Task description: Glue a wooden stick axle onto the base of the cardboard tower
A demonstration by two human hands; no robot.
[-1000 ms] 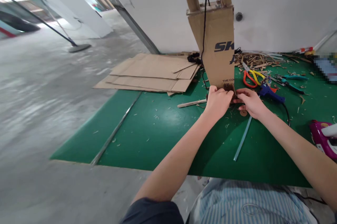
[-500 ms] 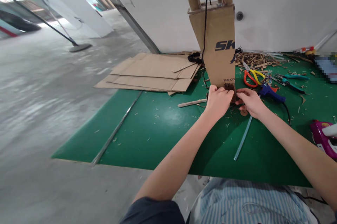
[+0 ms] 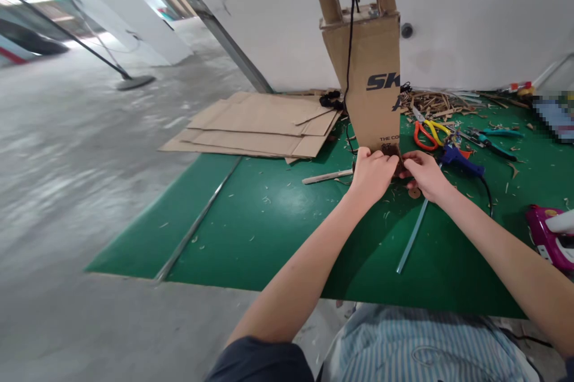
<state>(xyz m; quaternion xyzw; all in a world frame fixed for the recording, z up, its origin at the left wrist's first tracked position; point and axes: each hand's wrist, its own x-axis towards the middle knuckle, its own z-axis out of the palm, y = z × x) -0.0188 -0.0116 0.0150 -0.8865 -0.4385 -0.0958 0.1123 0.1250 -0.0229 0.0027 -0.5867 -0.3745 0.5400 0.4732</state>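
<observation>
A tall cardboard structure [image 3: 372,71] stands on the green table, its lower end partly hidden by my hands. My left hand [image 3: 375,173] is closed at its base, fingers curled over the cardboard. On the other side of the same lower edge, my right hand [image 3: 424,174] pinches the cardboard with thumb and fingers. A small cardboard disc [image 3: 414,193] lies just under my right hand. From a blue glue gun [image 3: 461,161] beside that hand, a clear glue stick [image 3: 412,235] runs toward me. A thin cardboard strip [image 3: 327,177] lies left of my left hand.
Flat cardboard sheets [image 3: 264,122] are stacked at the back left. Orange-and-yellow-handled scissors [image 3: 430,133], teal-handled pliers [image 3: 497,146] and cardboard scraps [image 3: 442,102] lie right of the structure. A magenta tool [image 3: 549,232] sits at the right edge. A black cord [image 3: 350,53] hangs down the structure's front.
Both hands keep their hold at the base of the cardboard structure. The view has shifted very slightly; nothing else has visibly moved.
</observation>
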